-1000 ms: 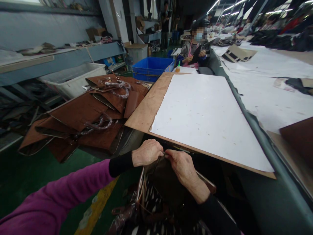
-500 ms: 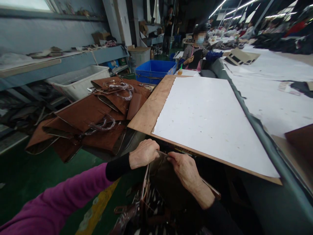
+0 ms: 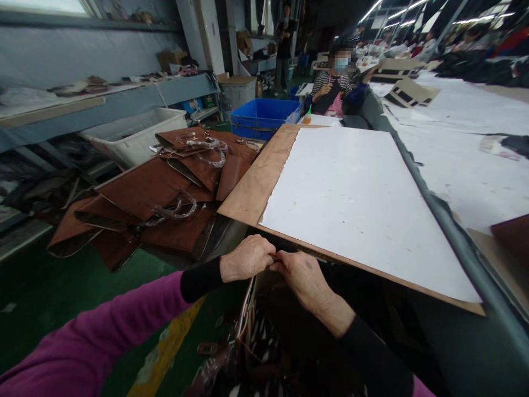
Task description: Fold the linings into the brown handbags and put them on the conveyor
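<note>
My left hand (image 3: 248,258) is closed, its fingertips pinching the top edge of a brown bag (image 3: 247,309) in front of my body. Close against it, my right hand (image 3: 308,281) is also closed, thumb and fingers on the same edge. The fingertips of both hands nearly touch, and the bit of edge between them is mostly hidden. Below, the bag hangs in dark shadow, with a plastic-wrapped handle (image 3: 212,369) and a small buckle-like strap end (image 3: 207,348) at its left.
Beyond my hands lies a wooden board (image 3: 243,207) topped with white paper (image 3: 351,193). Brown bags (image 3: 165,187) with wrapped handles are piled at left. Behind them stand a white bin (image 3: 136,129) and a blue crate (image 3: 264,113). A masked co-worker (image 3: 330,88) sits at the far end.
My right hand has shifted left along the bag's edge, closing the gap to my left hand. A pale strip behind the right wrist is no longer visible. The co-worker's arms have moved.
</note>
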`<state>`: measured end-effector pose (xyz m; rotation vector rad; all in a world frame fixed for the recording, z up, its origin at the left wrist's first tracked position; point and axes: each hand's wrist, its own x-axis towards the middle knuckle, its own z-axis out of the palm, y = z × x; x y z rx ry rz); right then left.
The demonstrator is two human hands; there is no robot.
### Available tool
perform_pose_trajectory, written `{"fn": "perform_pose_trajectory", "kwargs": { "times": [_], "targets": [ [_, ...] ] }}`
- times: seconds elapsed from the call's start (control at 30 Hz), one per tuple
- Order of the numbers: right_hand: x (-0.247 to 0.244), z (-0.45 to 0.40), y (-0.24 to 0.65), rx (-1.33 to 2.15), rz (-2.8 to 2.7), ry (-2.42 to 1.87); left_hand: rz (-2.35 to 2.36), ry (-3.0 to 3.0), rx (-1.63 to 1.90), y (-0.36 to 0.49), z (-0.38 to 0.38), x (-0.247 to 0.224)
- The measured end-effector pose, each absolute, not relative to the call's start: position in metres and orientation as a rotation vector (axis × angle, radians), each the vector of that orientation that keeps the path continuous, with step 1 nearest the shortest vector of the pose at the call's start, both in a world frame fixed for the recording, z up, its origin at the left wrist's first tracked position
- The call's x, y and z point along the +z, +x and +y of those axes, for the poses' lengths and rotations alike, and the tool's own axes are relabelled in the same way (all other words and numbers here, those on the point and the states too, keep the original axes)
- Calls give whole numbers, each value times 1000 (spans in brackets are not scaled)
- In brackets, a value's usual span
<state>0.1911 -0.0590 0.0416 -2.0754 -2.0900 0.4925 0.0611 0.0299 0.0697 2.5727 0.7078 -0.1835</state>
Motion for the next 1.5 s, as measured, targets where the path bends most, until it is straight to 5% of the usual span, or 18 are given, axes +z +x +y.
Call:
{"fn": "perform_pose_trajectory", "kwargs": {
  "times": [0.2,0.53,0.77,1.03,1.5],
  "targets": [
    [57,-53,193,710,-2061,-1938,875,2355,-56,49,24,76],
    [63,-45,180,456,-2353,-1933,961,2052,48,19,-3,89],
    [74,-36,192,607,-2223,-2049,1063,2092,-14,-10,-48,102],
    [107,-32,226,804,-2131,-2000,713,1863,31,-3,35,88],
    [39,-68,266,1443,-1566,-1760,512,1888,-163,20,50,54]
  ]
}}
